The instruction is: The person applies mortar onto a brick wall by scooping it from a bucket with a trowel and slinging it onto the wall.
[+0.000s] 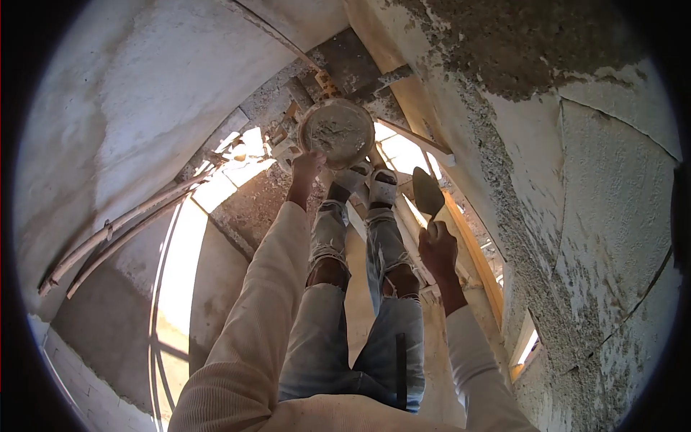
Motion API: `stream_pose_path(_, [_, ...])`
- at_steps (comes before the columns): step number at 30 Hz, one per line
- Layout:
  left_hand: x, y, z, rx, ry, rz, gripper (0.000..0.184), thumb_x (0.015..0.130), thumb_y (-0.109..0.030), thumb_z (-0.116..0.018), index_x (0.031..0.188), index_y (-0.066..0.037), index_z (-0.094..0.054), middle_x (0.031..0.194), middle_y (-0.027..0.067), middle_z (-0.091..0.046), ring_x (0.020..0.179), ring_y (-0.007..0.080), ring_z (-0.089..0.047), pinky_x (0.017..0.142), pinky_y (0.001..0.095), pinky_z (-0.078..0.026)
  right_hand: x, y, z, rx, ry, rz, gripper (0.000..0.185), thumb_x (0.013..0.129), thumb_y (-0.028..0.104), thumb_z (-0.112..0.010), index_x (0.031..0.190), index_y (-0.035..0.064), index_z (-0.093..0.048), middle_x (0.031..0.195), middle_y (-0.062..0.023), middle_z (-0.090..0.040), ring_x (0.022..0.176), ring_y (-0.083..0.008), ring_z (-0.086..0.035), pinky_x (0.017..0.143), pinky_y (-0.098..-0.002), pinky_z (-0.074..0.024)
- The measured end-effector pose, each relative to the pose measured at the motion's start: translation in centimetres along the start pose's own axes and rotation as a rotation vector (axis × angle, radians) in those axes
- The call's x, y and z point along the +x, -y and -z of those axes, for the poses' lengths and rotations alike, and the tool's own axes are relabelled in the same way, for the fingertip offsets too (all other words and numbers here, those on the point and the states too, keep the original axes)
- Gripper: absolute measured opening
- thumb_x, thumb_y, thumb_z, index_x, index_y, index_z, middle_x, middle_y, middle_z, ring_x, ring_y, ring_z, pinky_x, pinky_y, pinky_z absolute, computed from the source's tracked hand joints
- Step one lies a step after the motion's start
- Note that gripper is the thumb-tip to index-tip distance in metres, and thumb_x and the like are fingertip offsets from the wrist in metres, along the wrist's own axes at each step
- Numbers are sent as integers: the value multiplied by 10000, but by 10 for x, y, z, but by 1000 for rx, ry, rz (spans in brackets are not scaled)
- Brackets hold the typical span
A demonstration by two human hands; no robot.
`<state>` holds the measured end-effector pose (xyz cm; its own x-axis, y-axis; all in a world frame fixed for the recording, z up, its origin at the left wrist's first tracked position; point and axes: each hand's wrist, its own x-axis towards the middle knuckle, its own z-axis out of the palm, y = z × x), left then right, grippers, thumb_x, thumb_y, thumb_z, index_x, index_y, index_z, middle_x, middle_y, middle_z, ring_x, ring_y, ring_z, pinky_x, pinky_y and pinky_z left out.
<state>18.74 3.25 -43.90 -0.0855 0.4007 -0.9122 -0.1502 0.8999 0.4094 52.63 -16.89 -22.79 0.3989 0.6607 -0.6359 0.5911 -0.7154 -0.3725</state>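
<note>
R grip (437,248) curled rnd trowel (428,193); L grip (308,167) clasping rd pan (371,134) @ rim.

My trowel (428,194) looks matt metal, the mortar (337,132) lumpy, my jeans (314,338) frayed denim, my left sleeve (263,288) ribbed cloth, the right wall (507,165) rough.

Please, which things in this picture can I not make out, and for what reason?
All in the head view:
Trowel: handle covered by the right hand.
Left hand: too small to tell how its fingers meet the pan.
The pan's underside: hidden by the pan itself.
Wooden pole: one end cut off by the top edge.
</note>
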Motion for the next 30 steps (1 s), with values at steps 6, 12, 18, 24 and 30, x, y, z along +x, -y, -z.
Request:
stream_pose_path(6, [1,17,0,17,-193,-182,250,1121,-220,-637,961,-30,-665,894,109,-776,699,137,-675,619,292,-521,128,35,-69,-430,154,461,379,968,287,-722,1265,53,-691,982,-230,-769,930,-419,-779,812,-548,-621])
stream_pose_path(12, [22,31,35,-58,-280,-206,287,1092,-300,-699,1142,-18,-691,1065,126,-776,963,250,-784,774,380,-589,226,107,-137,-593,98,532,367,880,289,-834,1102,31,-696,954,-204,-754,953,-415,-784,785,-508,-638])
stream_pose_path(18, [54,61,84,218,-340,-281,287,1058,-222,-733,1222,14,-741,1022,91,-774,807,155,-724,677,304,-545,268,90,-282,-381,342,584,349,939,368,-758,1131,78,-739,1059,-173,-786,955,-382,-782,851,-470,-623])
stream_pose_path(24, [-33,153,143,232,-413,-173,347,1024,-196,-689,1264,36,-782,1100,162,-824,949,210,-785,845,362,-609,188,122,-186,-206,285,454,400,961,380,-727,1203,61,-737,1071,-212,-795,1044,-434,-758,926,-512,-603])
stream_pose_path(30, [-204,227,187,146,-532,103,338,1008,-220,-691,1235,11,-789,969,128,-798,832,200,-757,721,358,-590,113,178,-72,-166,225,496,327,982,372,-697,1050,53,-727,882,-256,-757,894,-494,-743,857,-554,-595])
